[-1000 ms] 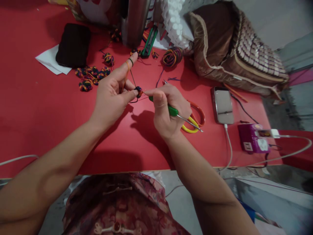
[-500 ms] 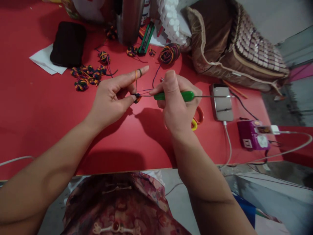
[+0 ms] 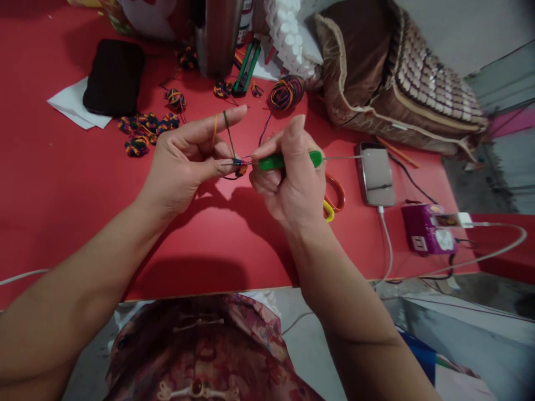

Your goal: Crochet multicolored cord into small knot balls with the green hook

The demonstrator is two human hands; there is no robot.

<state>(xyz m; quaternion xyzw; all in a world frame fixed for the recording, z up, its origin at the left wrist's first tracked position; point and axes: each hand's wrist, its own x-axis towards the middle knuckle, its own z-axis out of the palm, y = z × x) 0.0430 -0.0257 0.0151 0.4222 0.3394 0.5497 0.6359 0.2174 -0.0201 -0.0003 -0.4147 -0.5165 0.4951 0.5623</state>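
Note:
My left hand (image 3: pixel 184 156) pinches a small multicoloured crochet piece (image 3: pixel 240 168) between thumb and fingers. Its index finger points outward with orange and dark yarn (image 3: pixel 228 128) looped over it, running down to the piece. My right hand (image 3: pixel 292 172) grips the green handle of a crochet hook (image 3: pixel 271 162), thumb on top. The hook's thin metal shaft reaches into the piece; a second metal shaft sticks out of the handle's other end to the right. Behind my hands lies a ball of dark mixed yarn (image 3: pixel 286 93), with a strand trailing toward my right hand.
Finished-looking crochet pieces (image 3: pixel 140 131) lie left on the red table (image 3: pixel 75 206), near a black case (image 3: pixel 113 77) on white paper. A green cutter (image 3: pixel 247 68) and metal flask (image 3: pixel 219 39) stand behind. Scissors (image 3: pixel 335 192), a phone (image 3: pixel 377 175), purple box (image 3: pixel 430 228) and brown cushion (image 3: pixel 376 94) are right.
My right hand has shifted left, closer to the left hand, pushing the hook further into the piece. The yarn loops on my left index finger have spread apart and slid toward its base.

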